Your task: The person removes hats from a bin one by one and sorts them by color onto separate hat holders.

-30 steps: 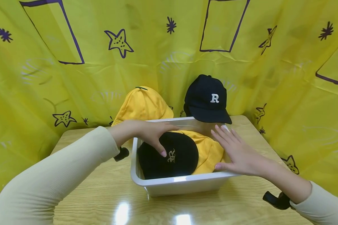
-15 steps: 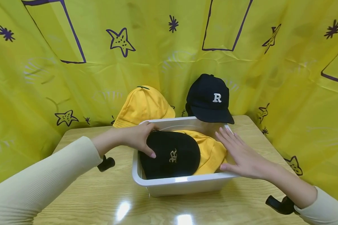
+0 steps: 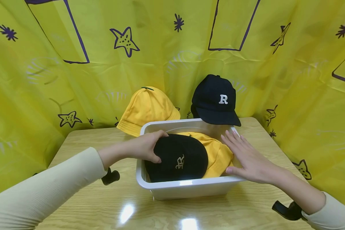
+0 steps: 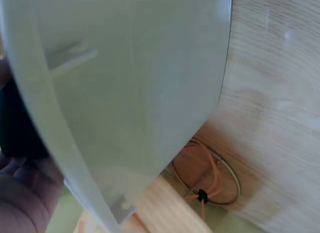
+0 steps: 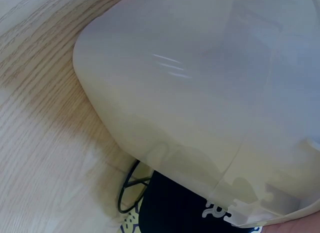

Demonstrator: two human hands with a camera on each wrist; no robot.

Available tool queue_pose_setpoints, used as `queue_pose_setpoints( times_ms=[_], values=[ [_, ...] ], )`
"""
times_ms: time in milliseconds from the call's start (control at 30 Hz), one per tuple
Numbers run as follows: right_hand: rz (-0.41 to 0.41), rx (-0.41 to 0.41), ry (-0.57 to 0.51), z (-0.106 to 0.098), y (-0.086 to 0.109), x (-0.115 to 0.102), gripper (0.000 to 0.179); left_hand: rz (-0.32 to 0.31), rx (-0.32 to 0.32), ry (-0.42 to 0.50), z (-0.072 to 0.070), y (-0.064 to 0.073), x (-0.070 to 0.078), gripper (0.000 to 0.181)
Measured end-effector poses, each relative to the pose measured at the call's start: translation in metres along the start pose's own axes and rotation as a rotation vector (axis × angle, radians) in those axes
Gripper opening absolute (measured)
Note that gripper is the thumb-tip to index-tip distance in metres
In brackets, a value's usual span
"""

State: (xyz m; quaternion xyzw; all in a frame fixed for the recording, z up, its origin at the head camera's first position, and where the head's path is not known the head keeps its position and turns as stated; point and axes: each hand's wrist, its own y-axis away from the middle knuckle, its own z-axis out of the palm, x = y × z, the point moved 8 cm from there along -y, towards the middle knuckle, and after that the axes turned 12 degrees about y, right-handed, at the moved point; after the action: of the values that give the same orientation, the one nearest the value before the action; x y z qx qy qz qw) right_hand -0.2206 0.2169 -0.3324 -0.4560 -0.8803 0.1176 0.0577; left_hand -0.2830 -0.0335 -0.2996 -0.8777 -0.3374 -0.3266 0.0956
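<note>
As L fingers (image 3: 158,134) grip cap (image 3: 178,150), "R" cap (image 3: 214,99) behind

Here's the left arm (image 3: 51,188), sweeping in from the lower corner in its pale sleeve, with bare skin from the cuff on. The wrist (image 3: 110,155) runs nearly level, and out front the left grip (image 3: 146,147) holds on: thumb (image 3: 156,158) on the near side, fingers (image 3: 161,133) on the far side, bent over. Its own wrist view catches those fingers curling at the edge.

Across to the right arm (image 3: 299,191), slanting up and inward, sleeve pushed well back, forearm bare. The right grip (image 3: 247,159) lies back-up and flat, fingers straight and slightly fanned, thumb stretched wide toward the other side. In its wrist view, just a sliver of skin shows in the corner.
</note>
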Motion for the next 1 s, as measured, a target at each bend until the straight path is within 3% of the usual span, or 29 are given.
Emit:
queue_pose_setpoints(
  times_ms=[167,433,567,767,1000],
  values=[
    [-0.007,0.002,-0.001,0.000,0.000,-0.001,0.089,0.038,0.010,0.006,0.001,-0.003,0.005,0.053],
    [0.009,-0.013,-0.008,0.000,0.000,0.001,0.089,0.123,-0.059,-0.066,-0.001,-0.006,0.027,0.037],
    [0.014,-0.015,-0.011,0.001,0.000,0.001,0.088,0.145,-0.068,-0.111,-0.012,-0.007,0.040,0.032],
    [0.011,-0.006,-0.011,0.000,-0.001,-0.001,0.089,0.168,-0.075,-0.089,-0.032,-0.003,0.052,0.028],
    [0.033,-0.028,-0.023,-0.001,-0.002,0.000,0.093,0.190,-0.021,-0.137,-0.056,-0.001,0.069,0.028]
  ],
)
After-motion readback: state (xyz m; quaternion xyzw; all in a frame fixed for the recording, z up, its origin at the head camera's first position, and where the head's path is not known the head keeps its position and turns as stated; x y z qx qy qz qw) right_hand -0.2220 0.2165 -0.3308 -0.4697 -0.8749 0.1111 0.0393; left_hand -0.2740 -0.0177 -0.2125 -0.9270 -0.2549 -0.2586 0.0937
